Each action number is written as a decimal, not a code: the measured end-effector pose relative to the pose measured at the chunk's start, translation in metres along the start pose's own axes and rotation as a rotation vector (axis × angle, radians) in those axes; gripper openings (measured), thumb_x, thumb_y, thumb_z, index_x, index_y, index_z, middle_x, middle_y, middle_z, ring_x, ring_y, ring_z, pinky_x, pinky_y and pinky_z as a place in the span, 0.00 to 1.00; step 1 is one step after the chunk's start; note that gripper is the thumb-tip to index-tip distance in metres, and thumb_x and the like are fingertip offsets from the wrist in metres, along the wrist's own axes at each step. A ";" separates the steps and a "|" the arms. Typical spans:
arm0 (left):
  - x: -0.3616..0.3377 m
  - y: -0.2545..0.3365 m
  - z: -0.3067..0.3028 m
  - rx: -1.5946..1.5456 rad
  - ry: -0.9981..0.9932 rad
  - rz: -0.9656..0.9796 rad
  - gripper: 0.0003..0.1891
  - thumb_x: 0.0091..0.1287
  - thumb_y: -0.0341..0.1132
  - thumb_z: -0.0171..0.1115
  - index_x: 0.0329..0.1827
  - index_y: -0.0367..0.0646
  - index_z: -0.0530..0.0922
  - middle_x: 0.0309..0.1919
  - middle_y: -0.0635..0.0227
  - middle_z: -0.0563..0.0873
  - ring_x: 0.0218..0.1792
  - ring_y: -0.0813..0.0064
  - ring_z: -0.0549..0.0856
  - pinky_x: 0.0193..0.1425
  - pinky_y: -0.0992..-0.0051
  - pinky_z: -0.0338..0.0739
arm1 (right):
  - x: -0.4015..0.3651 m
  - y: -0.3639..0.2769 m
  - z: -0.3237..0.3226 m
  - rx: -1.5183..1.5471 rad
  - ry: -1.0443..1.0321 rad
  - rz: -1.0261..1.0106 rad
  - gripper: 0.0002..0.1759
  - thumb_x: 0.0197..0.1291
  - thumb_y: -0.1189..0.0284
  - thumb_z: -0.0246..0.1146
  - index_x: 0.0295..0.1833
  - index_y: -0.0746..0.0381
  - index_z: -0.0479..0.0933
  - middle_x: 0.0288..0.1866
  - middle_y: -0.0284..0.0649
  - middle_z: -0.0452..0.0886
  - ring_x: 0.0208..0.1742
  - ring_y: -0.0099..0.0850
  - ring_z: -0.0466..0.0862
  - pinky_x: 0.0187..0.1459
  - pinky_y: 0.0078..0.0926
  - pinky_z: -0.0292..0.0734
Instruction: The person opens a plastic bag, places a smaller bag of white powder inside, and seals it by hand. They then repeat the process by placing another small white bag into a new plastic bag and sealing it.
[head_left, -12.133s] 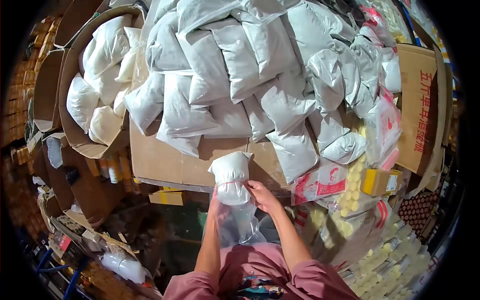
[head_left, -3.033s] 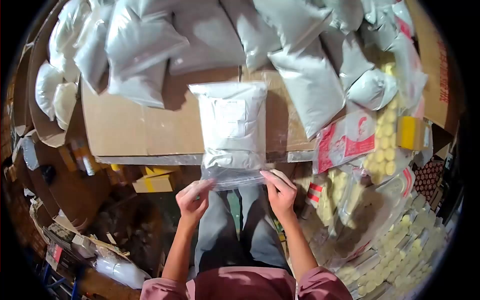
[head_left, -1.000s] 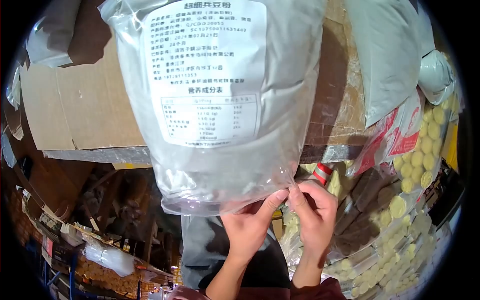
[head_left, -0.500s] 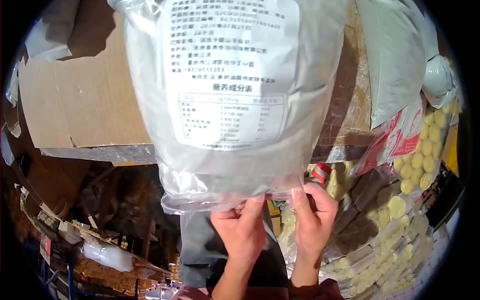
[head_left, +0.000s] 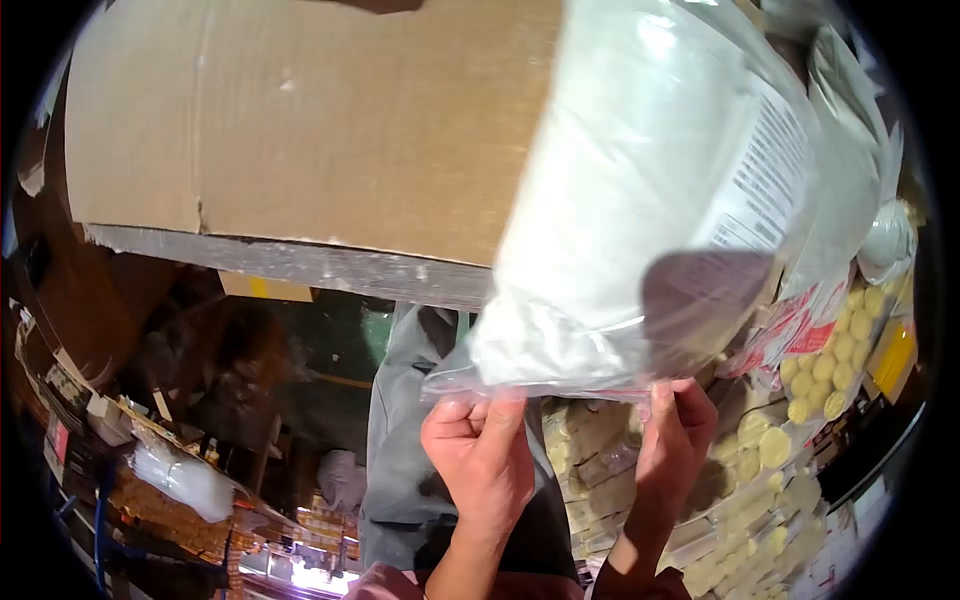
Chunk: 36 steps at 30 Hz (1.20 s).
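Observation:
A large clear plastic bag [head_left: 600,200] full of white material lies on the right part of the cardboard surface, its printed label turned to the right. Its flat lower edge hangs over the front. My left hand [head_left: 482,455] pinches that edge near its left end, thumb on top. Farther right along the same edge, my right hand [head_left: 677,430] grips it between thumb and fingers. A round dark shadow falls on the bag's lower right part.
The cardboard [head_left: 330,130] has a worn grey front edge. Beyond the bag is another white bag [head_left: 840,150]. Packs of round yellowish pieces [head_left: 825,370] lie at the right and below. A bundle of white plastic [head_left: 180,480] is at lower left.
The bag has shifted right and lies over on the cardboard, its label now turned to the right. Both hands still hold its edge; my right hand has moved a little right.

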<state>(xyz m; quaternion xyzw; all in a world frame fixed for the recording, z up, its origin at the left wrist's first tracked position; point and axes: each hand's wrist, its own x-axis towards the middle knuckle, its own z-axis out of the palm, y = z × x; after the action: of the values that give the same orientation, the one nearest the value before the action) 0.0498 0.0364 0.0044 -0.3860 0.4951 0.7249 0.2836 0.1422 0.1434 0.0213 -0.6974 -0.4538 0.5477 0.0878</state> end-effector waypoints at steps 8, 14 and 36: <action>0.015 0.027 -0.008 -0.125 0.061 -0.019 0.04 0.65 0.22 0.64 0.40 0.31 0.81 0.34 0.65 0.86 0.31 0.85 0.78 0.41 0.82 0.73 | -0.009 -0.001 0.000 0.026 0.109 0.109 0.06 0.66 0.79 0.59 0.46 0.67 0.74 0.37 0.36 0.78 0.38 0.24 0.77 0.41 0.23 0.75; 0.026 0.042 -0.017 -0.088 0.082 0.008 0.05 0.65 0.22 0.63 0.42 0.31 0.80 0.36 0.57 0.87 0.36 0.75 0.83 0.49 0.72 0.78 | -0.006 -0.008 0.000 -0.105 0.001 0.160 0.08 0.66 0.78 0.58 0.49 0.69 0.75 0.41 0.34 0.78 0.39 0.23 0.76 0.42 0.21 0.74; -0.109 0.090 -0.531 0.979 0.588 -0.328 0.20 0.69 0.39 0.61 0.17 0.40 0.74 0.14 0.74 0.75 0.17 0.83 0.72 0.22 0.76 0.69 | 0.023 -0.024 0.012 -0.034 -0.625 0.334 0.15 0.67 0.72 0.57 0.55 0.68 0.71 0.36 0.41 0.82 0.33 0.27 0.81 0.35 0.22 0.76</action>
<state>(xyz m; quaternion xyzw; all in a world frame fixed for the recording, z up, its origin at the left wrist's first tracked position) 0.1852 -0.4954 0.0282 -0.4665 0.7635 0.2214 0.3878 0.1185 0.1691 0.0161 -0.5620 -0.3476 0.7338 -0.1576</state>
